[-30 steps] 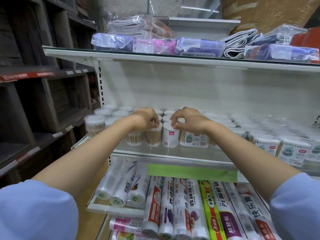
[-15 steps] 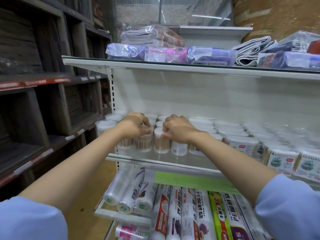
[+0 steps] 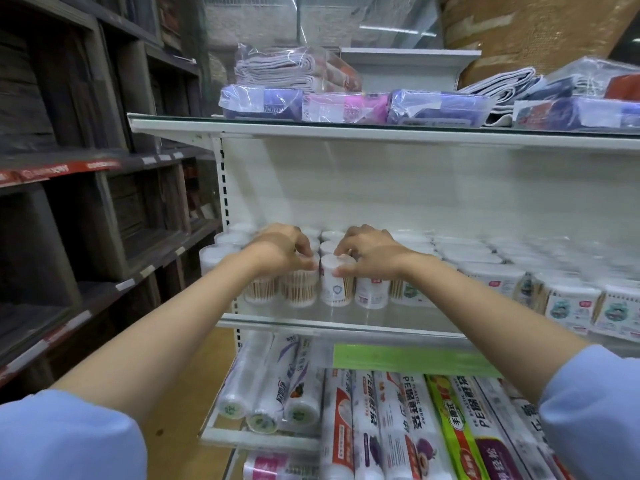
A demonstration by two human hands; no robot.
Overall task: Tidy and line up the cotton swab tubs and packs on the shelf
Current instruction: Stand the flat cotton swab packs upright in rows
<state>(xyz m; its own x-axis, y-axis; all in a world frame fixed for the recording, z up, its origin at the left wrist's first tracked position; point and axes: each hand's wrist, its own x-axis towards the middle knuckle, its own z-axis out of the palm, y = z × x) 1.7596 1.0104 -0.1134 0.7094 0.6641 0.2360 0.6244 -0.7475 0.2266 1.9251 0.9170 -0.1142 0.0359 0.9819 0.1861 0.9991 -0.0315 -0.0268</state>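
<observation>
Round clear cotton swab tubs with white lids stand in rows at the left end of the white middle shelf [image 3: 346, 325]. My left hand [image 3: 282, 249] grips the lid of a front-row tub [image 3: 299, 289] showing wooden swab sticks. My right hand [image 3: 369, 252] grips the lid of the white-labelled tub [image 3: 334, 289] right beside it. The two tubs nearly touch. More tubs [image 3: 372, 292] and boxy labelled swab packs [image 3: 571, 306] continue along the shelf to the right, blurred.
Wrapped cloth and tissue packs [image 3: 346, 107] lie on the shelf above. Rolls of plastic wrap [image 3: 367, 424] and bag rolls [image 3: 263, 393] fill the tilted shelf below. Dark wooden shelving [image 3: 86, 202] stands to the left.
The camera has swung left, so the shelf and tubs sit further right in view. Both hands stay on the front-row lids, drawn close together.
</observation>
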